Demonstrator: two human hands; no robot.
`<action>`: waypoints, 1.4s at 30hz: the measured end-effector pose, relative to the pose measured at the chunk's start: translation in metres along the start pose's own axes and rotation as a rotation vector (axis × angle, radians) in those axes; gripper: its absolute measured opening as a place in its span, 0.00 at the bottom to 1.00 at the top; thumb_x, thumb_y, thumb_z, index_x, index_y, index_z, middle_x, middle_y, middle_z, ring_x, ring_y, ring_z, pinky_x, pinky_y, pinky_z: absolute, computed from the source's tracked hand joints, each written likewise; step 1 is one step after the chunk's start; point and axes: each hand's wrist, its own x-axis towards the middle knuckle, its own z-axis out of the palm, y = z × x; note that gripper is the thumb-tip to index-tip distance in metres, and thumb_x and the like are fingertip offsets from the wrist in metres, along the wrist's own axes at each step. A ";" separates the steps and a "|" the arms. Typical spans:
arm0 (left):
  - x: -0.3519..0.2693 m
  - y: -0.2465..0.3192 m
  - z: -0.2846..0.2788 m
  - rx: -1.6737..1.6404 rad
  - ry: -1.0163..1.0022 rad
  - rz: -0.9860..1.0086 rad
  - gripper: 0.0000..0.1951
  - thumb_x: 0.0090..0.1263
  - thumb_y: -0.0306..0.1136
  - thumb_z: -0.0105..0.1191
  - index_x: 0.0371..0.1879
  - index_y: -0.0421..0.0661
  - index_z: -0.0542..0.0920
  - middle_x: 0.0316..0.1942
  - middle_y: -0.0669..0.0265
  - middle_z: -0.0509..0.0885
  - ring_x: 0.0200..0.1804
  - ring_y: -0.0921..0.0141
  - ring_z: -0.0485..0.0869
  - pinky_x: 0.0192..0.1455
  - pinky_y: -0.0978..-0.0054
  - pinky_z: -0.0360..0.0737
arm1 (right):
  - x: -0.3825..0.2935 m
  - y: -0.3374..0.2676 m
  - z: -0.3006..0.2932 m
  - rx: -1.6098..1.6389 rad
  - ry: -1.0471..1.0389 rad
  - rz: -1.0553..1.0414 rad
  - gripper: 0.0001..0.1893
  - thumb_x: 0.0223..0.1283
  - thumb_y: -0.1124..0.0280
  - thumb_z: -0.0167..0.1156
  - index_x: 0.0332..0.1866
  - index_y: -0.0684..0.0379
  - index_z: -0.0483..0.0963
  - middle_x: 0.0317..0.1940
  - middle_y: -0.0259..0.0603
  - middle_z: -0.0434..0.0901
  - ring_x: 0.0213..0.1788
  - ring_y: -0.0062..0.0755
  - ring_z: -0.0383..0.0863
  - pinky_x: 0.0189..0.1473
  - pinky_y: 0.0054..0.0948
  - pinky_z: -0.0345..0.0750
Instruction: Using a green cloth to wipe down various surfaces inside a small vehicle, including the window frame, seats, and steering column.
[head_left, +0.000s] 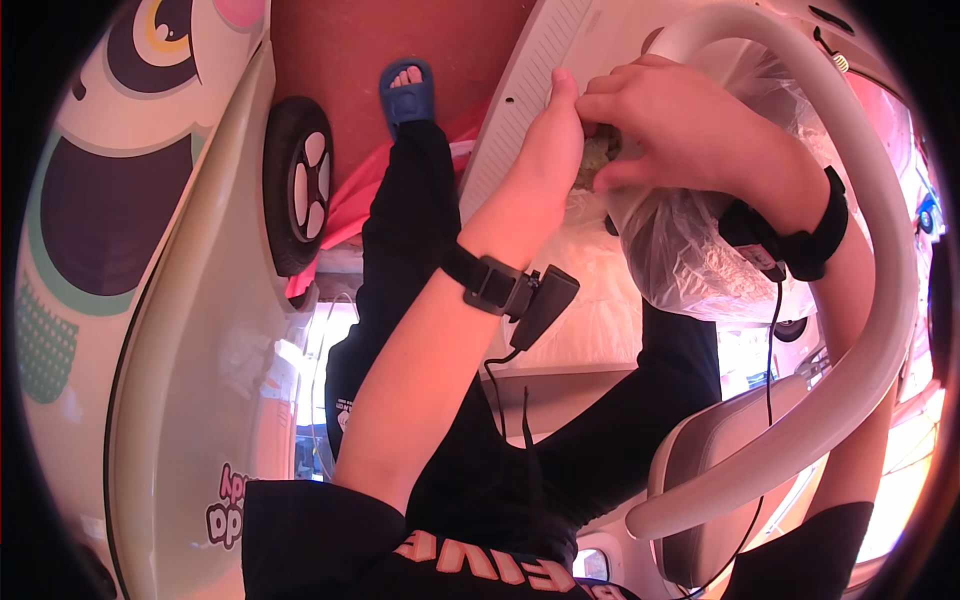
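Observation:
My left hand (553, 135) is in the upper middle, edge-on, its thumb pointing up and its other fingers mostly hidden. Close against its right side, my right hand (652, 112) curls its fingers and thumb round a small, lumpy greenish-beige thing (596, 159) that I cannot name. That thing lies between the two hands, partly covered. Below my right hand and wrist is a clear plastic bag (675, 262) with pale contents. More thin clear plastic (585, 300) lies over a pale surface between my legs. Both wrists wear black straps with small cabled devices.
A thick pale curved tube (889, 300) arches round my right arm. A ribbed pale footboard (499, 97) runs along the upper middle. At the left stands a vehicle-like body (187, 300) with cartoon eyes and a black wheel (298, 187). A padded seat (720, 465) is at lower right.

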 end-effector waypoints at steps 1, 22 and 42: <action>0.002 0.002 0.001 0.019 0.002 0.003 0.34 0.90 0.60 0.26 0.65 0.42 0.77 0.61 0.59 0.83 0.64 0.66 0.82 0.68 0.62 0.81 | 0.002 0.002 0.000 0.031 -0.024 0.029 0.16 0.56 0.60 0.74 0.44 0.58 0.83 0.39 0.44 0.88 0.46 0.50 0.88 0.54 0.43 0.81; 0.078 0.067 0.024 -0.358 -0.449 -0.077 0.44 0.84 0.72 0.21 0.71 0.43 0.74 0.63 0.54 0.84 0.66 0.61 0.83 0.67 0.60 0.80 | 0.003 -0.002 -0.036 -0.542 0.314 0.106 0.06 0.60 0.68 0.62 0.34 0.59 0.76 0.35 0.43 0.86 0.40 0.46 0.87 0.50 0.38 0.79; -0.007 -0.024 -0.014 -0.260 -0.183 -0.007 0.38 0.87 0.67 0.29 0.74 0.45 0.69 0.70 0.62 0.76 0.73 0.64 0.76 0.75 0.58 0.74 | 0.003 0.004 0.025 -0.287 -0.080 -0.096 0.13 0.59 0.65 0.67 0.48 0.53 0.82 0.43 0.35 0.86 0.53 0.39 0.86 0.65 0.38 0.76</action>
